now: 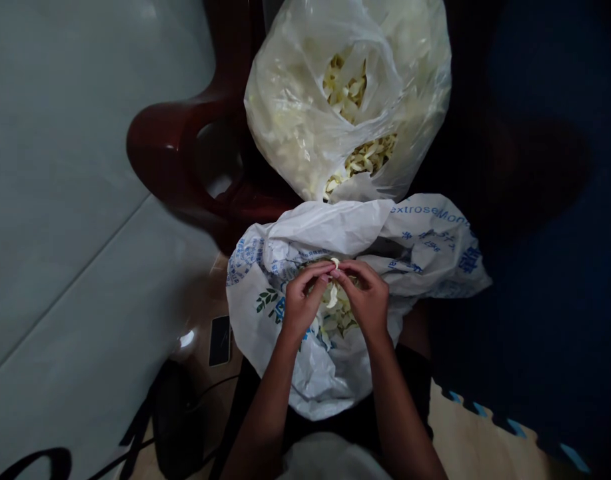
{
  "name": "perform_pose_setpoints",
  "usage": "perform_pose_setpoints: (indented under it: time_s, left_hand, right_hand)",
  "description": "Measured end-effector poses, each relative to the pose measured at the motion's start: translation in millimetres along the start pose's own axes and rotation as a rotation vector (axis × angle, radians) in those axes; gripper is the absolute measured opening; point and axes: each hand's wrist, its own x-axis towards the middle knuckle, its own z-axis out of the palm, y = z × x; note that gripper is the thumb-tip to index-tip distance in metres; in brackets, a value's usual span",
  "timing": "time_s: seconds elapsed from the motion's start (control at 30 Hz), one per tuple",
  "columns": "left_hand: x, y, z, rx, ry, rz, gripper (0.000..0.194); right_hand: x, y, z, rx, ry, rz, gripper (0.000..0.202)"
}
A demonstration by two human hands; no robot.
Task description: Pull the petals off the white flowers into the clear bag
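Observation:
Between my fingertips is a small, pale, curled petal-like piece (pixel 334 297); its exact kind I cannot make out. My left hand (pixel 305 293) pinches it from the left, thumb and forefinger together. From the other side my right hand (pixel 366 293) closes thumb and forefinger on it, the fingertips of both hands nearly touching. Below them, an open white printed sack (pixel 325 380) holds more pale petal-like pieces (pixel 341 317), partly hidden by my hands. The sack rests over my lap with its rim folded outward.
Behind the sack, a large translucent plastic bag (pixel 285 120) of similar pieces sits on a dark red wooden chair (pixel 170 140). A phone-like dark slab (pixel 220 341) and a black bag-like object (pixel 178 420) lie at left. A dark blue mat (pixel 525 347) is at right.

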Motion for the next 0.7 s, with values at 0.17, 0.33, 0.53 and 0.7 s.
perform_pose_setpoints:
  time_s: [0.17, 0.33, 0.53, 0.7]
  left_hand:
    - [-0.5, -2.8, 3.6, -0.011, 0.043, -0.037, 0.019]
    - [-0.5, -6.0, 5.1, -0.017, 0.039, -0.014, 0.019]
    - [0.6, -10.9, 6.1, -0.016, 0.08, 0.018, 0.014]
    - [0.5, -11.7, 6.5, 0.028, 0.147, 0.068, 0.007]
  right_hand:
    - [1.2, 1.8, -2.2, 0.056, 0.01, 0.031, 0.008]
    - [1.1, 4.7, -1.4, 0.091, 0.028, 0.061, 0.007]
    - [-0.7, 4.1, 1.7, 0.012, -0.069, 0.0, 0.012]
    - [-2.8, 1.8, 3.7, 0.063, -0.153, 0.04, 0.016]
